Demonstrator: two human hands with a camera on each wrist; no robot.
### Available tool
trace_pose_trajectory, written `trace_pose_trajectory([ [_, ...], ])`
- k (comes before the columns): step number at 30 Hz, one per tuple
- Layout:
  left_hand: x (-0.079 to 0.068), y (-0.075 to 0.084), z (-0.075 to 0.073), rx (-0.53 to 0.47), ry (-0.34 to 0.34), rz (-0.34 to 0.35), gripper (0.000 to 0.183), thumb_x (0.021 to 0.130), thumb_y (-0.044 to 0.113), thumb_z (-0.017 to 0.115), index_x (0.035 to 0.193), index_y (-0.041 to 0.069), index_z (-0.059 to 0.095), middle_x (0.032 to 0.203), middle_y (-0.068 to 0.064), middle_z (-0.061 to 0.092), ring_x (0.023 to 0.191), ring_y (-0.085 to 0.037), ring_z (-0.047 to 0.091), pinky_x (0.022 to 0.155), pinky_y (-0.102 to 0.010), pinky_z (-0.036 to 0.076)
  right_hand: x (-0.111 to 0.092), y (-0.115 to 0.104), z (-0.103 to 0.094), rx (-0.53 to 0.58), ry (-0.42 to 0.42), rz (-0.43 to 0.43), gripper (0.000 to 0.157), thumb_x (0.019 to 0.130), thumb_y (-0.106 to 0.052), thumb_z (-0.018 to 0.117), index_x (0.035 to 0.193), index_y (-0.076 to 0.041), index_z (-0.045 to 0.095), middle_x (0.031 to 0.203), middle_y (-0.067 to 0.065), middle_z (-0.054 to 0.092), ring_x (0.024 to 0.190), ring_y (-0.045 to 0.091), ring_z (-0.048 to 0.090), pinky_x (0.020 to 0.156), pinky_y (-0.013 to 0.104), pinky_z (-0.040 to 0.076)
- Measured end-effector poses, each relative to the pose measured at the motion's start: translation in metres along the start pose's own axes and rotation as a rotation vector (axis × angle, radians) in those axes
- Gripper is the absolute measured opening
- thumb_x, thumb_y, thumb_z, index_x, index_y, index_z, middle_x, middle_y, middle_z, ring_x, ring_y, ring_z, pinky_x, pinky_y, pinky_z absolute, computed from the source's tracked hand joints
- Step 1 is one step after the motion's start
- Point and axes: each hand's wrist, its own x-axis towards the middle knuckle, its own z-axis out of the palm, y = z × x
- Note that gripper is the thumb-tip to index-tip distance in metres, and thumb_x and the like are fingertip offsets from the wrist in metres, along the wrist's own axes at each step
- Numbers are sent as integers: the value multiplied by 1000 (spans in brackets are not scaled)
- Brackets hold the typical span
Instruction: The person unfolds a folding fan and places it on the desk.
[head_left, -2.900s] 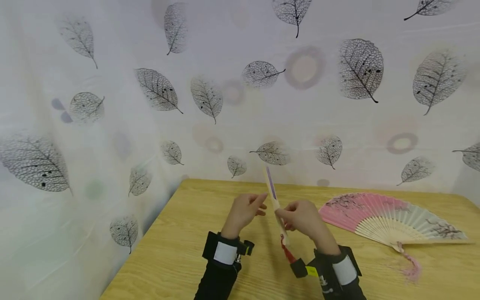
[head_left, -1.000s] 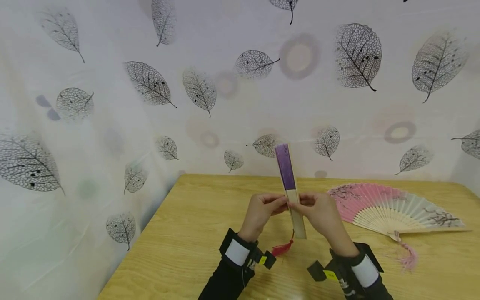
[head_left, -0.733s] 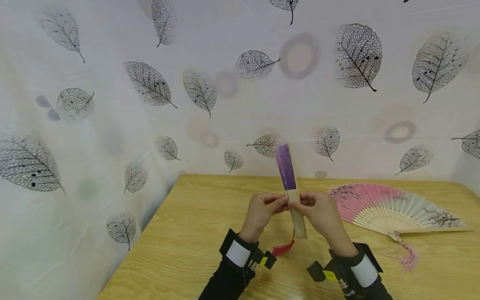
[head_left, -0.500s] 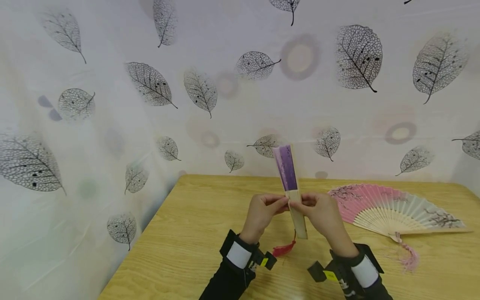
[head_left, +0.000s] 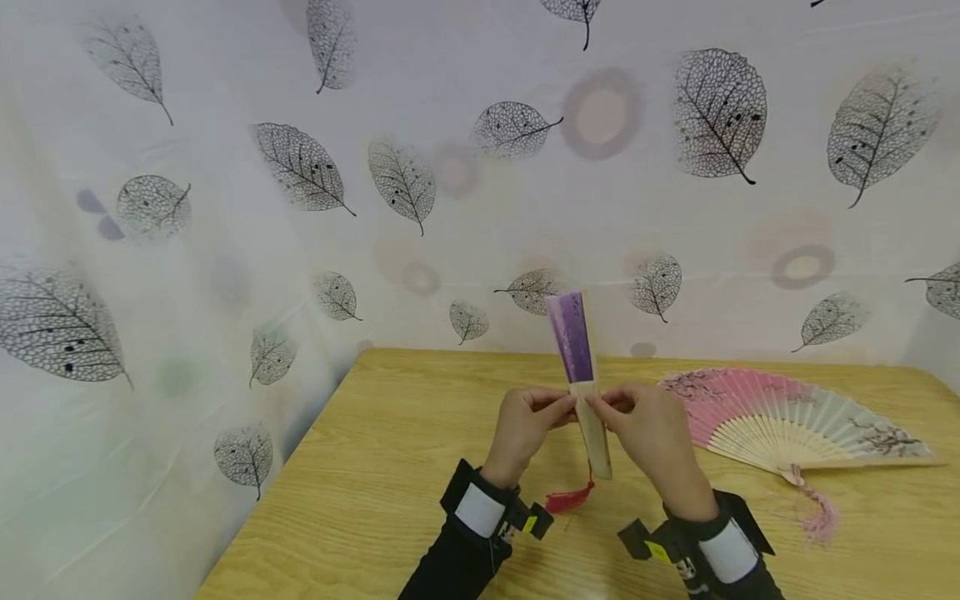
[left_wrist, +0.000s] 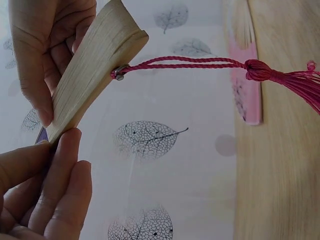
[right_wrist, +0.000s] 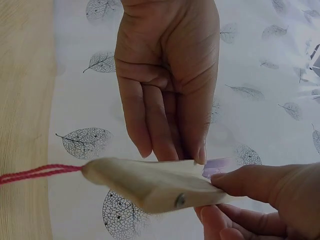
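A mostly folded purple hand fan (head_left: 574, 342) with pale wooden ribs is held up over the table, its leaf end pointing up and slightly left. My left hand (head_left: 516, 433) pinches the ribs from the left side between thumb and fingertips. From the right, my right hand (head_left: 658, 437) pinches them at about the same height, thumb on the near face. A red tassel (head_left: 567, 498) hangs from the rib end. In the left wrist view, a metal rivet (left_wrist: 119, 74) shows where the cord (left_wrist: 190, 62) loops through the ribs.
A spread pink and white fan (head_left: 780, 417) with a blossom print lies on the wooden table (head_left: 390, 433) at the right, its pink tassel (head_left: 821, 517) toward the front. A leaf-patterned curtain (head_left: 480, 225) hangs behind the table and along its left side.
Earlier only the right hand held the purple fan, edge-on; the left hand has since taken hold too. The fan now faces the camera, its purple leaf slightly more spread. The right thumb has shifted.
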Motion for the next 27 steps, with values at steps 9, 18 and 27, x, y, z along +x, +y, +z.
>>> trace_pose_trajectory([
  [9, 0, 1, 0, -8, 1, 2, 23, 84, 10, 57, 97, -8, 65, 96, -25, 65, 86, -36, 61, 75, -30, 54, 0, 1, 0, -10, 64, -9, 26, 79, -28, 64, 75, -2, 67, 63, 6, 65, 53, 10, 54, 48, 30, 45],
  [18, -1, 1, 0, -1, 7, -1, 24, 84, 10, 57, 97, -8, 64, 95, -25, 65, 86, -37, 60, 76, -31, 54, 0, 3, 1, -23, 87, -20, 25, 79, -26, 64, 75, -2, 67, 63, 7, 65, 54, 11, 54, 49, 32, 46],
  [27, 10, -23, -1, -14, 28, 8, 23, 83, 12, 59, 97, -4, 66, 93, -23, 66, 81, -31, 63, 74, -31, 54, 0, 5, 2, -55, 125, -30, 28, 80, -28, 62, 76, -1, 68, 65, 9, 66, 56, 16, 56, 52, 36, 47],
])
